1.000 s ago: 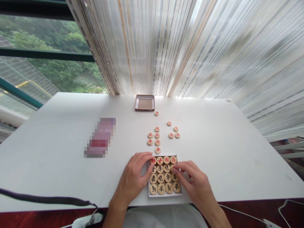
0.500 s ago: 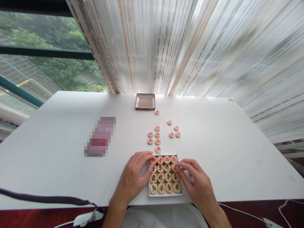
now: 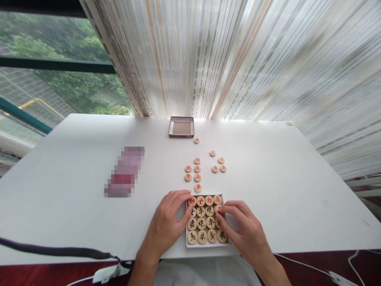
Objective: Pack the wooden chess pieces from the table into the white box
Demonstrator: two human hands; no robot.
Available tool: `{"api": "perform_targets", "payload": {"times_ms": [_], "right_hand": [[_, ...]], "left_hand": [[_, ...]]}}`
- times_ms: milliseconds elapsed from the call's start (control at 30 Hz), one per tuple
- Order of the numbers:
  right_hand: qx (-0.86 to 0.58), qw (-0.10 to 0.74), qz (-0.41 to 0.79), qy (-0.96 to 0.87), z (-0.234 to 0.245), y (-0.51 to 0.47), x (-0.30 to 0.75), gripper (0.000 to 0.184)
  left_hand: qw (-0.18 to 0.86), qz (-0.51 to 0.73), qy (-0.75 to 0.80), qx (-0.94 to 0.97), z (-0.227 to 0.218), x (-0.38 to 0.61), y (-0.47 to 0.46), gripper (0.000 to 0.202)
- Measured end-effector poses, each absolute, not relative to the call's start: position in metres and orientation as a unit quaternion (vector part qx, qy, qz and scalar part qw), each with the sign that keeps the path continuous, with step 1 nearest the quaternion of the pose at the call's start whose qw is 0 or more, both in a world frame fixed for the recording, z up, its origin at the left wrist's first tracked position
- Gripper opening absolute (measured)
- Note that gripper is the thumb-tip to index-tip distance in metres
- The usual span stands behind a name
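A white open box of xiangqi pieces stands at the table's near edge, with round wooden discs laid in rows, most marked in black, a few in red. My left hand grips the box's upper left corner, thumb and fingertips curled beside the red-marked disc there. On the right side, my right hand pinches a red-marked xiangqi piece in the second row from the top. Its fingers partly cover that piece and a black-marked one below.
Several loose red-marked pieces lie beyond the box, with others to their right. An open box lid sits near the curtain. A blurred pinkish item lies on the left, and a black cable crosses the near left.
My right thumb has shifted slightly left and covers more of the red-marked piece and the one below it. My left hand stays at the box corner.
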State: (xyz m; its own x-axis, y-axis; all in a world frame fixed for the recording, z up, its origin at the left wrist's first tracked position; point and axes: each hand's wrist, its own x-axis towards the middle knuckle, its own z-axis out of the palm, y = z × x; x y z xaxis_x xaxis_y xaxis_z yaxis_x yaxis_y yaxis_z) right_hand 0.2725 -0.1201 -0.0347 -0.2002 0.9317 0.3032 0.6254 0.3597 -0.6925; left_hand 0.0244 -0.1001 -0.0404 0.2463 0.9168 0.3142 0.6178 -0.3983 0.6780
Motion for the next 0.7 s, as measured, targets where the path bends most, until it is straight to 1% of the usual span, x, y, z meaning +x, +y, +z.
{"api": "perform_targets", "payload": {"times_ms": [233,367,533,700], "right_hand": [[-0.532,0.355,0.222,-0.736,-0.026,-0.119,0.276,0.011],[-0.503,0.349,0.18,-0.77,-0.006,-0.098,0.284,0.013],[-0.445,0.313,0.157,-0.824,0.024,-0.034,0.28,0.015],[-0.43,0.271,0.158,-0.847,0.025,0.056,0.256,0.015]], "left_hand": [[0.222,0.348,0.503,0.759,-0.042,0.023,-0.101,0.022],[0.222,0.353,0.498,0.761,-0.044,0.023,-0.1,0.023],[0.232,0.361,0.497,0.755,-0.044,0.023,-0.1,0.022],[0.239,0.372,0.505,0.741,-0.044,0.023,-0.101,0.021]]}}
